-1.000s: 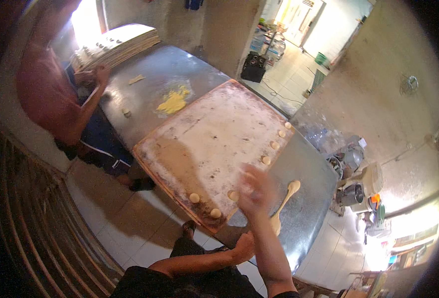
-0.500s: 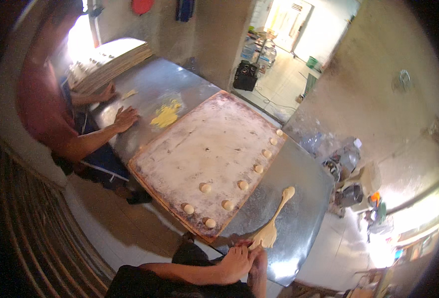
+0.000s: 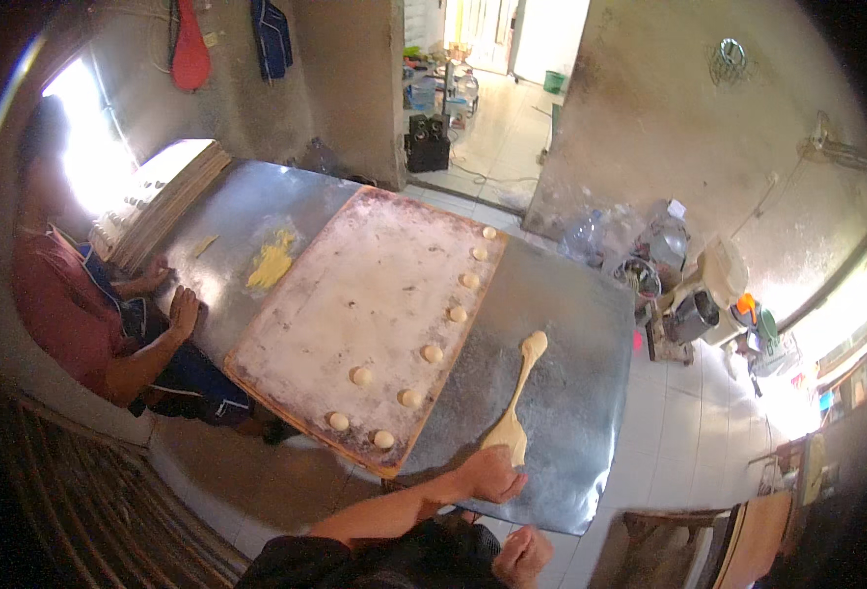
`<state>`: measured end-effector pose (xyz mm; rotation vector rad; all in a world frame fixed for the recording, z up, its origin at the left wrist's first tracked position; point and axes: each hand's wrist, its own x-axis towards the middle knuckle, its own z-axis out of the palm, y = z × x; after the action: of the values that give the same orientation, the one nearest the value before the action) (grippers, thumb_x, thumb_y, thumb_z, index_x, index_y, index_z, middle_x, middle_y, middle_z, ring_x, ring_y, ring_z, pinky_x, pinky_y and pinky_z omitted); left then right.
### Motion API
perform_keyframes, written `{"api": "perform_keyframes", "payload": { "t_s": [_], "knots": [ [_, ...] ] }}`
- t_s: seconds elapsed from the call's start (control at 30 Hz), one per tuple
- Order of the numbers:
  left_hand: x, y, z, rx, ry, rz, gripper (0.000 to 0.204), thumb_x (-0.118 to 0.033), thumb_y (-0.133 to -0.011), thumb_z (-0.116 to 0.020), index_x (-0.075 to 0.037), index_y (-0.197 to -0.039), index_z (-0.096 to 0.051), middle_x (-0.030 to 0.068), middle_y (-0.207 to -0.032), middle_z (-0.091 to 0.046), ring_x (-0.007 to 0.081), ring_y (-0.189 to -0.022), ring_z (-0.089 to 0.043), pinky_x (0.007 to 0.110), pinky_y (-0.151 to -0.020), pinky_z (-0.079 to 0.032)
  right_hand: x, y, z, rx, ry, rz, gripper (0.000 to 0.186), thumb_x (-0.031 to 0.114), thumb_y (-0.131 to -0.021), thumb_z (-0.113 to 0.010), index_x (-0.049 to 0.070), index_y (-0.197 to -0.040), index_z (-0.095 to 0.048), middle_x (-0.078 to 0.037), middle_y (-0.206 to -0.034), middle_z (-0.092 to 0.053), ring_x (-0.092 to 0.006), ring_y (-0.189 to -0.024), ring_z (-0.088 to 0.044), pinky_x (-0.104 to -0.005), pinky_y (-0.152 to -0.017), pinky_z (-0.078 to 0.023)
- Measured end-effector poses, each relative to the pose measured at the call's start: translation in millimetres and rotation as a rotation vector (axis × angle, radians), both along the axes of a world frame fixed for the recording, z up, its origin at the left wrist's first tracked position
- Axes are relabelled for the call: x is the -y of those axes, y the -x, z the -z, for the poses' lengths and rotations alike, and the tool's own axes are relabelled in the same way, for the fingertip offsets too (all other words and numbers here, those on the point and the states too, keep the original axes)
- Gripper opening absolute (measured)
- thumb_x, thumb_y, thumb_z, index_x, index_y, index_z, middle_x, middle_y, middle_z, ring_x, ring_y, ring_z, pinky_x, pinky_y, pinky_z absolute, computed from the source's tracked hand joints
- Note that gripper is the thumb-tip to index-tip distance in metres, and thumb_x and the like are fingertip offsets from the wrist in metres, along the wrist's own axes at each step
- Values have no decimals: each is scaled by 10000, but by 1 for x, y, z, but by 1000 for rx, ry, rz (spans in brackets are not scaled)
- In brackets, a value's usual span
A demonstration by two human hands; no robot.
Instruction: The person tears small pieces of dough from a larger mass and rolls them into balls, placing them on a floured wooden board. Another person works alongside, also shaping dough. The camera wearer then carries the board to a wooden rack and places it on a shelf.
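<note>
A long strip of pale dough (image 3: 505,438) lies on the metal tabletop, thick at the near end, thin in the middle and with a small lump at the far end. My left hand (image 3: 492,474) is closed at its near end and covers part of it. Nearer to me and apart from the strip, my right hand (image 3: 523,558) is curled closed; whatever its fingers hold is hidden. Left of the strip, a floured wooden board (image 3: 355,304) bears several round dough balls (image 3: 409,398) along its right and near edges.
Across the table at the left sits a co-worker (image 3: 70,324), hands by the metal top. Yellow dough or paste (image 3: 271,260) lies beyond the board. Stacked boards (image 3: 173,201) stand at the far left. Buckets and bottles (image 3: 694,316) crowd the right wall. A wooden stool (image 3: 669,525) is at lower right.
My hands, together at the dough's near end before, are now apart: the right has drawn back toward me, the left stays at the dough. The view has shifted, moving the table leftward.
</note>
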<state>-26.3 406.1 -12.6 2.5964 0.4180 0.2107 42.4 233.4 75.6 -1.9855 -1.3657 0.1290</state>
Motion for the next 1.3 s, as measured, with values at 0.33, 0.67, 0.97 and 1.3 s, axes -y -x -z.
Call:
{"api": "perform_keyframes", "payload": {
  "t_s": [0.33,0.67,0.97,1.3],
  "knots": [
    [6,14,-20,552,93,-215,190,-132,-969,-602,-43,-1124,-670,154,-1129,-661,356,-1119,-632,471,-1022,-479,-103,-90,69,411,365,-109,572,176,-944,-610,61,-1490,-485,-247,-1545,-442,-431,-1517,-300,-600,-1235,-215],
    [16,-18,-37,637,195,-539,299,-184,-1040,-478,-9,-1182,-675,209,-1229,-663,383,-1213,-606,489,-1107,-411,-90,-75,84,-134,296,-148,195,199,-994,-583,28,-1089,-579,-253,-839,-670,-480,-790,-670,-559,-686,-524],
    [-10,-18,-16,185,-180,-292,249,-233,-990,-589,-47,-914,-735,66,-853,-709,244,-987,-645,457,-980,-422,-16,-84,23,-539,525,-6,319,222,-986,-552,-7,-1200,-611,-283,-1038,-703,-460,-973,-695,-560,-798,-531],
    [-24,21,-45,786,206,-644,189,-152,-1010,-574,6,-1034,-674,185,-1078,-672,334,-1042,-660,430,-935,-522,-86,-82,76,140,265,-232,601,235,-932,-548,14,-1487,-474,-299,-1553,-411,-506,-1460,-348,-674,-1192,-224]
  ]
}}
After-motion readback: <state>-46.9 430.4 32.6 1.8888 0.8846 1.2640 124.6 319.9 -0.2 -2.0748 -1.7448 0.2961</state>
